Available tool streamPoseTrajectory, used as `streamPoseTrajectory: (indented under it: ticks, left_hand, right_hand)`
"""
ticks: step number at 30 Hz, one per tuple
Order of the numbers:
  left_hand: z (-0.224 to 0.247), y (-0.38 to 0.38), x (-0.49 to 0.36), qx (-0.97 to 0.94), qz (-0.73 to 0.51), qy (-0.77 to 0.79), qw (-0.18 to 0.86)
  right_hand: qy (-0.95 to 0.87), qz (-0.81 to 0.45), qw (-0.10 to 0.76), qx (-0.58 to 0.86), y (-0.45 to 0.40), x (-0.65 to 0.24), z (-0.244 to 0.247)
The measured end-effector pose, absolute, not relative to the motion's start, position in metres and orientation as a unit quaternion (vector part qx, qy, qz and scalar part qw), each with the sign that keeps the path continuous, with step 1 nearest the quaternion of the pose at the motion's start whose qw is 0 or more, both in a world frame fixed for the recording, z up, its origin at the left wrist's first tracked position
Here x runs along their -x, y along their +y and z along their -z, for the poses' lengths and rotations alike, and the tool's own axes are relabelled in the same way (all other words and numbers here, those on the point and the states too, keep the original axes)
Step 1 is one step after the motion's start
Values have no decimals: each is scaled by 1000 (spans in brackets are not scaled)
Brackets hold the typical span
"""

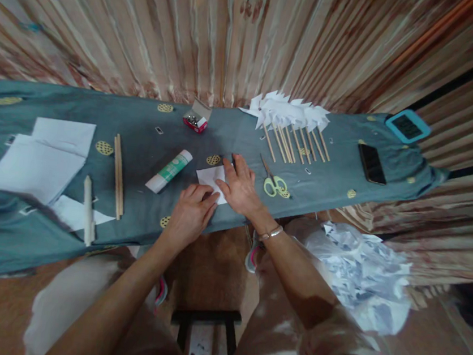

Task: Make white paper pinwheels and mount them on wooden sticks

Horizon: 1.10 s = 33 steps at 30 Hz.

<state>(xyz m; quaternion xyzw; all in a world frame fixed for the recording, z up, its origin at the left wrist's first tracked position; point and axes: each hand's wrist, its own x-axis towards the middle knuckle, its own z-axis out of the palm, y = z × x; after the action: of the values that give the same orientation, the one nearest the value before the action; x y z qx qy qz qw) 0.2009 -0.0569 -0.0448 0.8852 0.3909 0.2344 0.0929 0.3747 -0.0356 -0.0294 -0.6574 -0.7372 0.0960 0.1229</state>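
Observation:
A small white piece of paper (pixel 207 176) lies on the cloth-covered table in front of me. My left hand (pixel 192 215) is at its lower left edge, fingers curled together and thumb against the paper. Across its right side rests my right hand (pixel 240 189), fingers stretched and apart, pressing the sheet down. Both hands hide part of the paper. A glue stick (pixel 169 171) with a green label lies left of it. To the right are scissors (pixel 274 185) with light green handles, blades pointing away.
Paper pinwheels (pixel 286 115) on wooden sticks lie at the back right, near a phone (pixel 372 163) and a blue-framed timer (pixel 408 126). A small red box (pixel 195 120) stands open. Leftward are wooden sticks (pixel 119 175), white sheets (pixel 37 163) and a white pen-like tool (pixel 88 211). A bag of paper scraps (pixel 362 277) hangs right.

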Motion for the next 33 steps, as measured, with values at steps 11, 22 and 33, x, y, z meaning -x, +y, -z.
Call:
streamPoseTrajectory:
  ticks: [11,22,33]
  left_hand:
    - [47,-58,-201,-888,-254,380,56]
    - [48,-66,-191,-885,-293,351,90]
    - [49,-76,-182,-882,-309,341,102]
  right_hand:
    - [-735,-99,122,660,-34,-375,31]
    - [-734,-109,117,660,-34,-375,29]
    - [-732,-109,122,661,-34,-375,34]
